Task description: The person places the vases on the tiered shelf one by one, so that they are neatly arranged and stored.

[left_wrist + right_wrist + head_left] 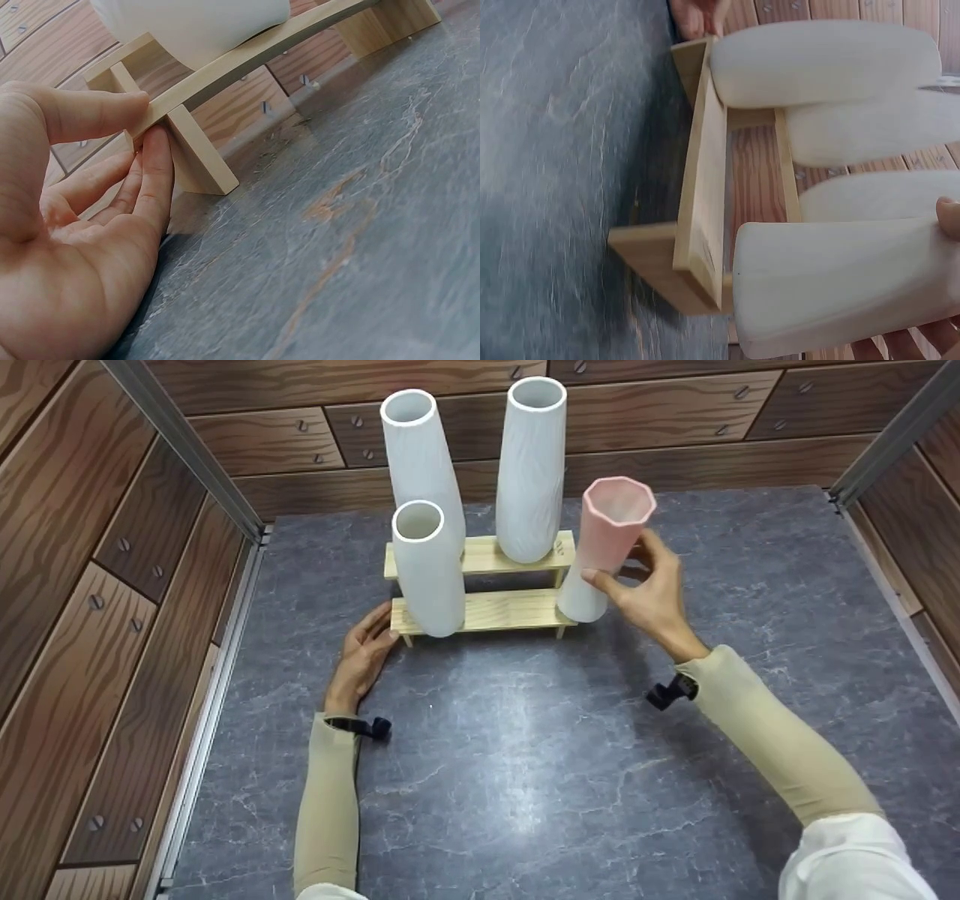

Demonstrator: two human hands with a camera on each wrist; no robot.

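Note:
A two-step wooden stand (510,610) holds three white vases. My left hand (366,654) pinches the left end of its lower step, thumb on top and fingers beneath, as the left wrist view shows at the board's end (169,105). Just beside that hand, a shorter white vase (431,577) stands on the lower step. My right hand (652,585) grips a faceted vase, pink at the top and white below (616,536), around its middle. It tilts slightly, its base (780,292) right at the lower step's right end.
On the upper step stand two taller white vases, one at the left (420,457) and one at the right (531,472). Wood-patterned panels (660,420) rise behind the grey marbled surface (480,750), with metal rails (217,712) along the sides.

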